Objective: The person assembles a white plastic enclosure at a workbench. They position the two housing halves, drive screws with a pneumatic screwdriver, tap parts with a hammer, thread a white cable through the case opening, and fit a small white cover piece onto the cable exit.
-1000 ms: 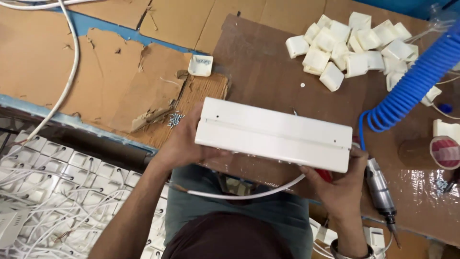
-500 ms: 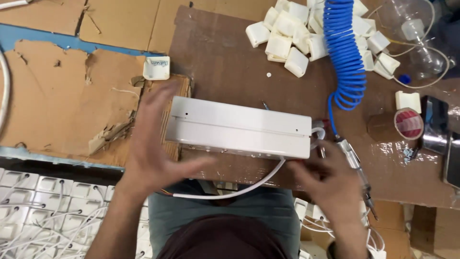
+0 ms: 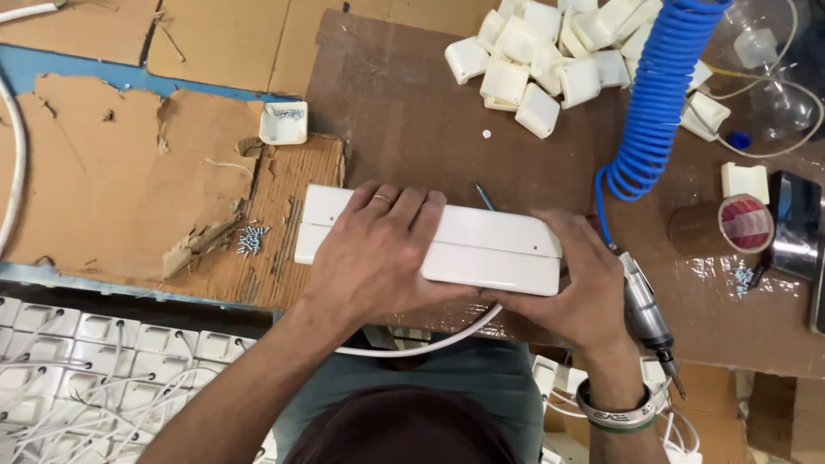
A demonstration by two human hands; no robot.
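A long white plastic box (image 3: 481, 241) lies flat on the brown board (image 3: 412, 112) at the near edge. My left hand (image 3: 378, 249) rests palm down on top of it, fingers spread across its middle. My right hand (image 3: 576, 283) grips the box's right end from the near side. A white cable (image 3: 430, 348) curves out under the box towards me. A small screwdriver tip (image 3: 484, 196) pokes out just behind the box.
A pneumatic screwdriver (image 3: 649, 318) on a blue coiled hose (image 3: 662, 94) hangs at the right. White plastic caps (image 3: 541, 60) are piled at the back. A small pile of screws (image 3: 251, 241), a tape roll (image 3: 743, 222) and a tray of white sockets (image 3: 103, 361) lie around.
The left hand has come down flat onto the top of the box, and the right hand has closed on its right end. The view has shifted a little.
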